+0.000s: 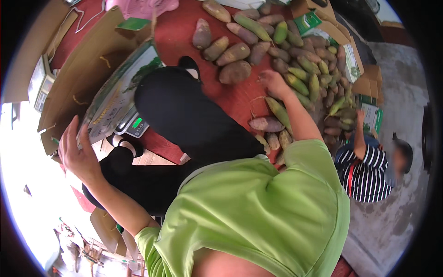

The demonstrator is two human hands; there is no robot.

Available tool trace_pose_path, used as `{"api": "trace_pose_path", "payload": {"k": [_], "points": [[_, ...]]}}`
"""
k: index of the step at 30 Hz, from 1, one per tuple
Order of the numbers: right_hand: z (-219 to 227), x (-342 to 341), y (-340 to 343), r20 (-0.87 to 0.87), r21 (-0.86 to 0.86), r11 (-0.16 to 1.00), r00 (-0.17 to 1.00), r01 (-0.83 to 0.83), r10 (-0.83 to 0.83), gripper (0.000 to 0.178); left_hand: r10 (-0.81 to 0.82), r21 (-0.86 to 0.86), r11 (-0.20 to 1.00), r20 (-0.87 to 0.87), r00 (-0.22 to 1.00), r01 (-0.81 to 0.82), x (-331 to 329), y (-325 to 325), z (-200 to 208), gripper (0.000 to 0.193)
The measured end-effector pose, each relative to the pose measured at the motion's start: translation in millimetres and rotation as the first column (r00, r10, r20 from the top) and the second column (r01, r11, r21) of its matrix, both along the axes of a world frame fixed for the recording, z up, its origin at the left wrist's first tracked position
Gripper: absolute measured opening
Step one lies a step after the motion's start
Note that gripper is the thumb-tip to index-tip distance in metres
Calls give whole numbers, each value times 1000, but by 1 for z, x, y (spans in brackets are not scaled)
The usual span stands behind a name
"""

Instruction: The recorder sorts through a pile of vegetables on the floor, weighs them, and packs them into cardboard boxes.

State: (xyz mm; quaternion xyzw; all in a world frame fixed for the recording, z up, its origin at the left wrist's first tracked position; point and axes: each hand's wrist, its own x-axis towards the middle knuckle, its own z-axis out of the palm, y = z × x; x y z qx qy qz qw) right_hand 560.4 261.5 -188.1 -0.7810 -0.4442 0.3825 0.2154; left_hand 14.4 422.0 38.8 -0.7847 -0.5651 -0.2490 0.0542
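My left hand (77, 152) is at the near end of an open cardboard carton (78, 74), its fingers spread. The fingertips are close to the carton's edge; I cannot tell whether they touch it. My right hand (275, 85) reaches over the red floor covering (184, 32), its fingers slightly bent and apart, with nothing visible in them. Right beside it lies a large pile of long root vegetables (314, 69), some purple-brown and some green. A rounded brown one (235, 72) sits to the left of that hand. Under the carton is a scale (137, 125) with a lit green display.
My dark-clothed knee (184, 111) stands between the carton and the pile. Beyond the pile are more opened cartons (367, 85). To the right, a person in a striped shirt (369, 173) reaches toward the pile. A pink plastic item (143, 7) is at the far edge.
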Motion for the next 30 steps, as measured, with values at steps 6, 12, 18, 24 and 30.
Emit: {"api": "trace_pose_path", "payload": {"k": [6, 12, 18, 24, 30], "points": [[-60, -1, -128, 180, -458, 841, 897, -287, 404, 26, 0, 138, 990, 25, 1000, -4, -16, 1, -1, 17], [-111, -14, -245, 96, -581, 804, 970, -126, 222, 26, -18, 192, 981, 93, 996, -1, -20, 9, -12, 21], [-87, -36, -251, 433, -445, 838, 895, 315, -106, 26, 54, 197, 977, 133, 990, -80, -19, 9, -15, 23], [-31, -4, -204, 667, -397, 739, 724, 544, -175, 46, -61, 276, 960, 71, 996, 39, -22, 4, -14, 18], [-79, 43, -233, 550, -524, 717, 826, 459, -127, 72, -65, 255, 964, -53, 996, 76, -8, 6, -15, 16]]}}
